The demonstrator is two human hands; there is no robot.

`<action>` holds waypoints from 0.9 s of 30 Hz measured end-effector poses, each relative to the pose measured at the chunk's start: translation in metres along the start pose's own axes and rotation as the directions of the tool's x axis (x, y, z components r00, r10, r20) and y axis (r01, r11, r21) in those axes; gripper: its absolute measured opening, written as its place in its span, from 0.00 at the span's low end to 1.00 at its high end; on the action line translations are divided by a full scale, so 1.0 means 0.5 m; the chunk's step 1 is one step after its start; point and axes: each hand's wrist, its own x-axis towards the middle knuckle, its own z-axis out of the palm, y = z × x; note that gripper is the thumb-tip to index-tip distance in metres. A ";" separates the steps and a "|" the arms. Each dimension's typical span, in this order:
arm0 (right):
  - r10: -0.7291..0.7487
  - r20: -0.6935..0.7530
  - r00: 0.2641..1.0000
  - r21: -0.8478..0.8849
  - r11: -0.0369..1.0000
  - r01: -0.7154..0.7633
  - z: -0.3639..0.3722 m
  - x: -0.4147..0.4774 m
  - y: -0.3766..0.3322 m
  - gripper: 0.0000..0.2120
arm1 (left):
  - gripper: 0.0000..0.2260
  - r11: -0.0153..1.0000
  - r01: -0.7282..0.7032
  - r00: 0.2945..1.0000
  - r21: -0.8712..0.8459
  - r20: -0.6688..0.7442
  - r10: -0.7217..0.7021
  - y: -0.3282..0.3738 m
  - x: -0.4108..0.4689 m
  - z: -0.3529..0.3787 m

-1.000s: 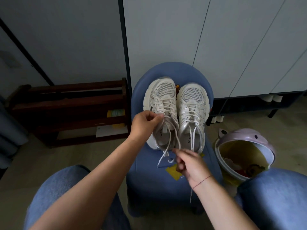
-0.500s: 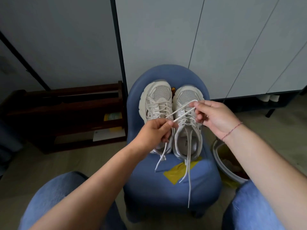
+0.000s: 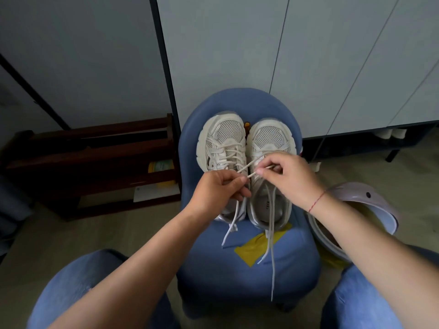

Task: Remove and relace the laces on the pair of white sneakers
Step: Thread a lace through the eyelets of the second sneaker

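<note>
White lace [image 3: 252,174] pinched between left hand [image 3: 218,193] and right hand [image 3: 289,179] (each grip holding it).

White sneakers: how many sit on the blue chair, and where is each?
2. The left-side sneaker and the right-side sneaker sit side by side on the blue chair, toes pointing away. None looks hidden.

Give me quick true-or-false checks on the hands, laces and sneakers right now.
1. The white sneakers stand side by side on the blue chair. True.
2. The left hand holds nothing. False: it pinches a lace.
3. The right hand pinches lace too. True.
4. The right sneaker has its lace ends tied in a bow. False: the loose ends hang over the seat front.
5. The yellow patch lies on the floor. False: it is on the chair seat.
</note>
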 end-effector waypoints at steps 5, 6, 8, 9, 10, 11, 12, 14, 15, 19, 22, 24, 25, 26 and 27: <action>-0.047 0.122 0.991 0.053 0.998 0.041 0.012 0.000 -0.009 0.06 | 0.06 1.000 0.011 0.997 -0.025 -0.071 -0.013 0.001 0.000 0.010; -0.046 0.115 0.992 0.067 0.997 0.038 0.012 0.003 -0.009 0.07 | 0.07 1.000 0.014 0.995 -0.023 -0.094 -0.016 0.000 0.002 0.010; -0.028 0.094 0.995 0.069 0.997 0.022 0.008 0.011 -0.002 0.08 | 0.08 1.000 0.016 0.987 -0.006 -0.157 -0.017 -0.005 0.004 0.013; -0.018 0.078 0.997 0.042 0.999 0.015 0.007 0.015 0.003 0.08 | 0.08 1.000 0.019 0.982 0.016 -0.187 -0.015 -0.009 0.004 0.016; -0.015 0.060 0.998 -0.001 1.000 0.016 0.006 0.018 0.010 0.06 | 0.07 0.998 0.023 0.978 0.054 -0.210 -0.012 -0.014 0.004 0.021; -0.021 0.043 0.999 -0.052 0.998 0.023 0.006 0.021 0.016 0.05 | 0.06 0.995 0.030 0.976 0.100 -0.218 -0.008 -0.019 0.002 0.026; -0.036 0.033 0.999 -0.109 0.993 0.040 0.007 0.022 0.022 0.03 | 0.05 0.989 0.031 0.978 0.146 -0.207 0.000 -0.024 0.000 0.032; -0.082 0.048 0.995 -0.220 0.971 0.091 0.014 0.022 0.030 0.02 | 0.07 0.975 0.015 0.987 0.224 -0.162 0.022 -0.033 -0.002 0.046; -0.107 0.066 0.992 -0.270 0.955 0.121 0.019 0.022 0.032 0.03 | 0.08 0.971 0.011 0.989 0.238 -0.147 0.025 -0.035 -0.004 0.050; -0.176 0.078 0.981 -0.410 0.892 0.192 0.030 0.024 0.037 0.03 | 0.16 0.998 -0.001 0.989 0.061 -0.146 0.010 -0.028 -0.016 0.069; -0.204 0.068 0.977 -0.454 0.865 0.213 0.035 0.025 0.039 0.03 | 0.19 1.000 0.000 0.987 0.001 -0.161 0.000 -0.031 -0.016 0.073; -0.217 0.067 0.974 -0.461 0.859 0.223 0.039 0.025 0.040 0.03 | 0.17 0.999 0.031 0.985 -0.041 -0.169 -0.037 -0.037 -0.013 0.071; -0.225 0.069 0.972 -0.462 0.856 0.230 0.041 0.025 0.040 0.03 | 0.16 0.996 0.046 0.983 -0.078 -0.175 -0.059 -0.039 -0.011 0.071; -0.232 0.073 0.970 -0.465 0.852 0.239 0.045 0.025 0.040 0.03 | 0.16 0.991 0.054 0.980 -0.125 -0.182 -0.077 -0.042 -0.010 0.071; -0.238 0.078 0.968 -0.466 0.850 0.247 0.048 0.025 0.040 0.03 | 0.15 0.982 0.057 0.978 -0.183 -0.188 -0.092 -0.042 -0.010 0.071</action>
